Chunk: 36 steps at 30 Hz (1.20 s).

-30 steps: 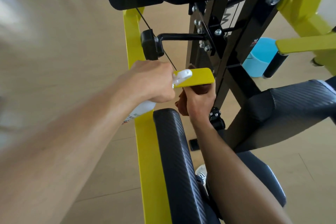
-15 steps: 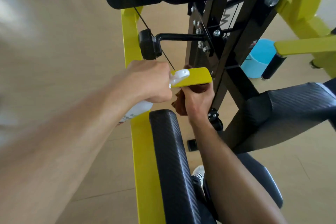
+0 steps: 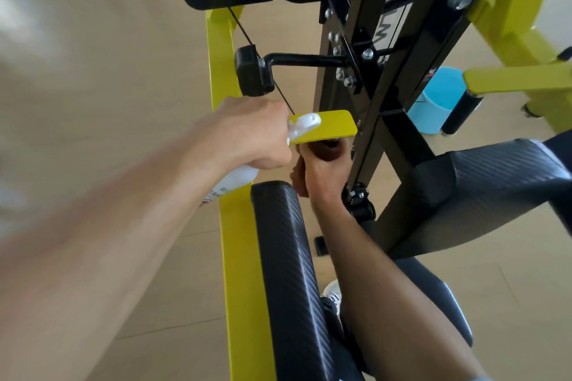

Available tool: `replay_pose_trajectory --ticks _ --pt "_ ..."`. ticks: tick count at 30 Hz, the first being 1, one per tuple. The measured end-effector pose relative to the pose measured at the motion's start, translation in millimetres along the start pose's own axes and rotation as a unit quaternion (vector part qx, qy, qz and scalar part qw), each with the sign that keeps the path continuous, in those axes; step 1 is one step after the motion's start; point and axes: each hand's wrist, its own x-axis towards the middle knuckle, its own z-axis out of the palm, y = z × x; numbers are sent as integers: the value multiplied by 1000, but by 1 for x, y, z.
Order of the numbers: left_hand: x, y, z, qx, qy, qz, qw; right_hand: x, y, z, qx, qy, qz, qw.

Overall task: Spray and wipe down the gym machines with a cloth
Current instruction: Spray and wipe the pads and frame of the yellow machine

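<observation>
My left hand (image 3: 247,133) grips a white spray bottle (image 3: 235,181), its nozzle (image 3: 305,125) lying over the near end of a small yellow plate (image 3: 334,125) on the gym machine. Just below that plate my right hand (image 3: 322,176) clutches a dark reddish-brown cloth (image 3: 329,150) pressed up against the plate's underside. Most of the cloth is hidden inside the fist and beneath the plate. A long black padded rest (image 3: 288,257) runs toward me beside a yellow frame beam (image 3: 241,257).
A black cable block on a bent arm (image 3: 250,71) sits just above my left hand. The black upright frame (image 3: 390,96) and a second black pad (image 3: 495,182) stand to the right. A blue bucket (image 3: 439,99) is on the wooden floor behind. My shoe (image 3: 331,291) shows below.
Both hands stay at the yellow plate with the bottle and the cloth. The view has only drifted a little.
</observation>
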Motion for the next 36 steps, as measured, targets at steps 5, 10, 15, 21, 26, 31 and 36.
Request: replay_pose_trajectory --ticks 5,10,15,21,26,31,36 --pt "3 0 1 3 9 1 1000 10 -14 -3 19 8 -76 997" --pt "6 -2 3 3 1 -9 1000 12 53 -1 -122 -76 28 989" --pt "5 -1 9 -18 21 -1 1000 -24 122 -57 -142 -86 277 946" --pt "-6 2 7 -23 13 -31 999 -81 131 -186 -42 51 449 891" --pt "-22 27 -42 -91 65 -21 994 -50 112 -291 -38 120 382 915" --pt "-64 91 -105 -120 237 69 962 -24 -26 -307 6 54 197 979" --pt "-78 183 -128 -319 369 75 870 -1 -108 -341 139 -47 117 982"
